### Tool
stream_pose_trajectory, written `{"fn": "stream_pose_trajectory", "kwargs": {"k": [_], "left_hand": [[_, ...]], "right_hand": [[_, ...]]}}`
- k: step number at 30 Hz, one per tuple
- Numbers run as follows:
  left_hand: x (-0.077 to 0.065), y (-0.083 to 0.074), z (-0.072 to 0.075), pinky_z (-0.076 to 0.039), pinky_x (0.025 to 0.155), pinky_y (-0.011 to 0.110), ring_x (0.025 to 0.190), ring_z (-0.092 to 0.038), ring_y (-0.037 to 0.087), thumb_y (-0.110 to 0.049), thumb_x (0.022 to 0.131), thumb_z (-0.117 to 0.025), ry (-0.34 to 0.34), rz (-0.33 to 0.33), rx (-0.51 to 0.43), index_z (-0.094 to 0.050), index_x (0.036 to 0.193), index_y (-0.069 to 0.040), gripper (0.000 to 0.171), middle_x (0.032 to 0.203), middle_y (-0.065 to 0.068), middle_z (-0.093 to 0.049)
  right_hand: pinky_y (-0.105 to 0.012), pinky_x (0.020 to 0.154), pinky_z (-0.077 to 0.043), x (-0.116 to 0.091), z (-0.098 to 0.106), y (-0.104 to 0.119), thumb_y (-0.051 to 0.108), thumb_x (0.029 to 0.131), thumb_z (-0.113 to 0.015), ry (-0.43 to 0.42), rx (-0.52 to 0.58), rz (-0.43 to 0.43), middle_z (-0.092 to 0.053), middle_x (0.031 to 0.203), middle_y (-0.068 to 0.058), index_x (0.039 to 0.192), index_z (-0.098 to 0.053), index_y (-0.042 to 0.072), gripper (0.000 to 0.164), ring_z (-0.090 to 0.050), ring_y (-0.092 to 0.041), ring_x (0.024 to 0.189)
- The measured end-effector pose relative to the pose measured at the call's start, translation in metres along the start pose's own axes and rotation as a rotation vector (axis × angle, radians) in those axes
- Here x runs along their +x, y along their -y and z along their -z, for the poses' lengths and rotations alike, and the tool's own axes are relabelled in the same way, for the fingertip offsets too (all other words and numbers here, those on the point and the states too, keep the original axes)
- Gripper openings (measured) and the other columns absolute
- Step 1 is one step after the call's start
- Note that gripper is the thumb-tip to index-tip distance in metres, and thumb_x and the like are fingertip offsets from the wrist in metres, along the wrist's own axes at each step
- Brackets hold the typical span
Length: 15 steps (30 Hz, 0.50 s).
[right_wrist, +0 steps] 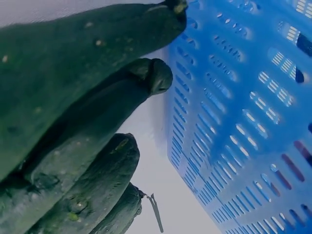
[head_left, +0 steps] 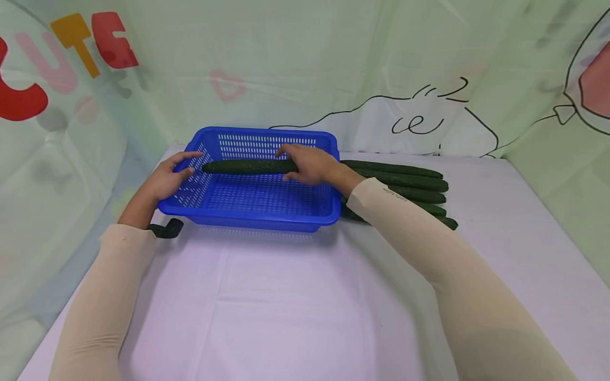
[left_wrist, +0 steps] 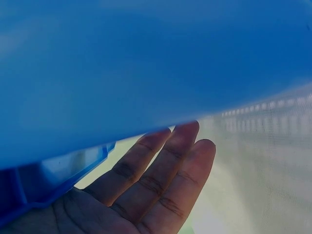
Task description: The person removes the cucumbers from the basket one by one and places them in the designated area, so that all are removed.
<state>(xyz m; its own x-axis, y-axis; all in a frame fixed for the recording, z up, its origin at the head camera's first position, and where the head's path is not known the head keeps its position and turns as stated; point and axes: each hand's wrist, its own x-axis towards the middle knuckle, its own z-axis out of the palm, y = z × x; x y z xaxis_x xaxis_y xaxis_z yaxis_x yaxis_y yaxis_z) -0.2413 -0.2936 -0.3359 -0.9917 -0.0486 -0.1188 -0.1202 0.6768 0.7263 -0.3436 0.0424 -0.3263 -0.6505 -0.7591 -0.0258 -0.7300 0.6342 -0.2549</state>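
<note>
A long dark green cucumber (head_left: 248, 167) lies lengthwise inside a blue slotted plastic basket (head_left: 257, 218). My right hand (head_left: 310, 164) holds the cucumber's right end, thumb on the near side and fingers on the far side. At the basket's left rim is my left hand (head_left: 167, 177), its thumb and index finger reaching over the rim. In the left wrist view, other extended fingers (left_wrist: 168, 180) show below a blue edge. Several more cucumbers (head_left: 405, 182) lie side by side to the basket's right, partly hidden by the right forearm. The right wrist view shows their ends close to the basket wall (right_wrist: 234, 107).
A pale cloth covers the table (head_left: 286, 301). Behind it hangs a light printed curtain (head_left: 295, 58) with letters and line drawings. Beside my left wrist is a short black piece (head_left: 169, 228), partly hidden by the sleeve.
</note>
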Motion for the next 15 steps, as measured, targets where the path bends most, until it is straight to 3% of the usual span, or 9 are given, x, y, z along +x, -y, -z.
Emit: {"fn": "stream_pose_trajectory", "kwargs": {"k": [8,15], "left_hand": [[-0.001,-0.0019,0.0007,-0.036,0.105,0.065,0.14,-0.032,0.05,-0.027,0.106,-0.039,0.012,0.003,0.001,-0.032,0.155,-0.026,0.049,0.165,0.018,-0.014],[-0.0015,-0.0029,0.0003,-0.039,0.103,0.064,0.137,-0.036,0.05,-0.026,0.106,-0.039,0.013,0.007,0.0,-0.033,0.154,-0.026,0.049,0.164,0.019,-0.015]], "right_hand": [[-0.048,0.108,-0.041,-0.0003,0.0006,0.0006,0.033,0.087,-0.075,0.007,0.041,0.058,-0.049,0.146,-0.009,0.144,-0.043,0.026,0.065,-0.052,-0.025,0.131],[-0.047,0.109,-0.04,-0.0017,0.0003,0.0008,0.031,0.089,-0.074,-0.01,0.035,0.088,-0.05,0.147,-0.004,0.14,-0.052,0.028,0.056,-0.047,-0.025,0.136]]}}
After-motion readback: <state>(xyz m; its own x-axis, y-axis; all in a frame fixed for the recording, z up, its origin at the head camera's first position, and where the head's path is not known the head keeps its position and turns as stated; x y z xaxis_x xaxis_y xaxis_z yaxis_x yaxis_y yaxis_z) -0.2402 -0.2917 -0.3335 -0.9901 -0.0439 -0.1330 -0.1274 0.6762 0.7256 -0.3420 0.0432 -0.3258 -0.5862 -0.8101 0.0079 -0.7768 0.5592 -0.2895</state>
